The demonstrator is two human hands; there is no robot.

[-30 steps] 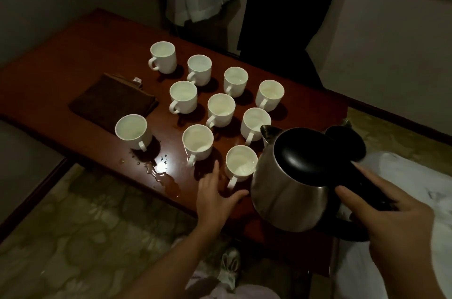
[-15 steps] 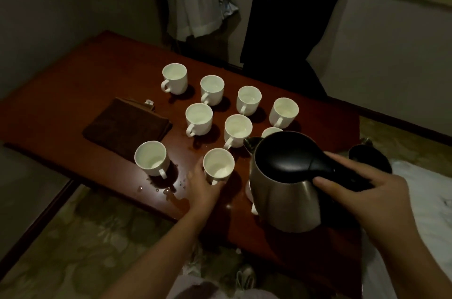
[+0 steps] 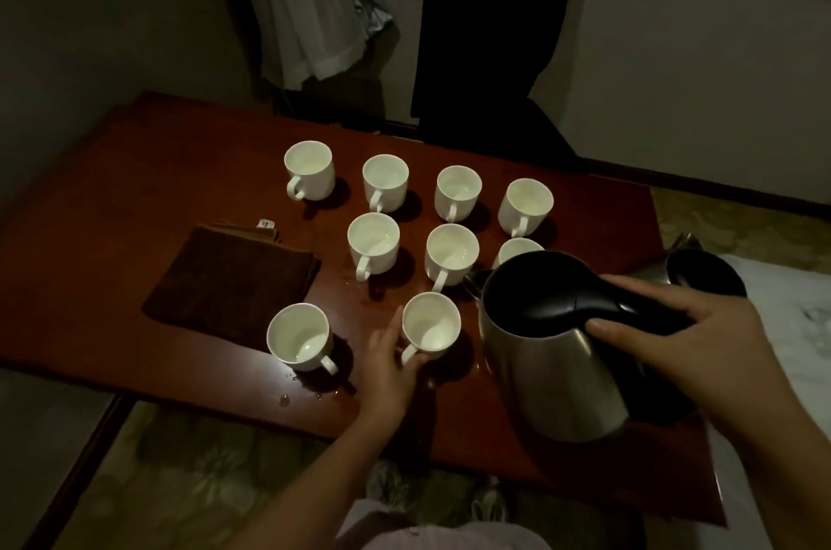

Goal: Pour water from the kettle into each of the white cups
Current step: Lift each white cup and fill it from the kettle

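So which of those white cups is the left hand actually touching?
The near-row cup just left of the kettle: the left hand touches its side and handle. No hand touches the other cups.
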